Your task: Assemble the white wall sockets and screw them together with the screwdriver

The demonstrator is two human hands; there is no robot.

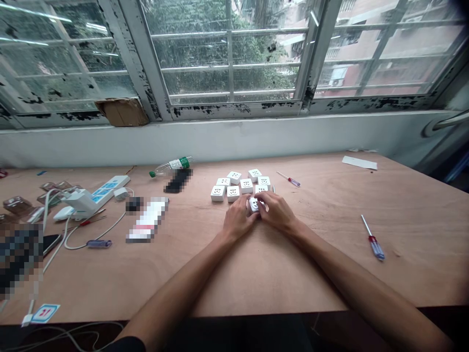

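Between my two hands sits a small white socket [254, 205] with dark slots on its top face, resting on the wooden table. My left hand [237, 216] grips it from the left side, while my right hand [277, 211] holds its right edge with curled fingers. Just beyond stand several more white sockets [246, 186], set close together in loose rows. One of these, a socket [261, 187] behind my right fingers, is partly covered. A short thin metallic piece [273, 188] shows beside it.
Screwdrivers lie to the right [373, 242], behind the sockets [289, 179] and to the left [99, 243]. A power strip [110, 189] with white cables occupies the left side. Farther back are a plastic bottle [172, 166], a white strip [359, 162] and the window wall [234, 137].
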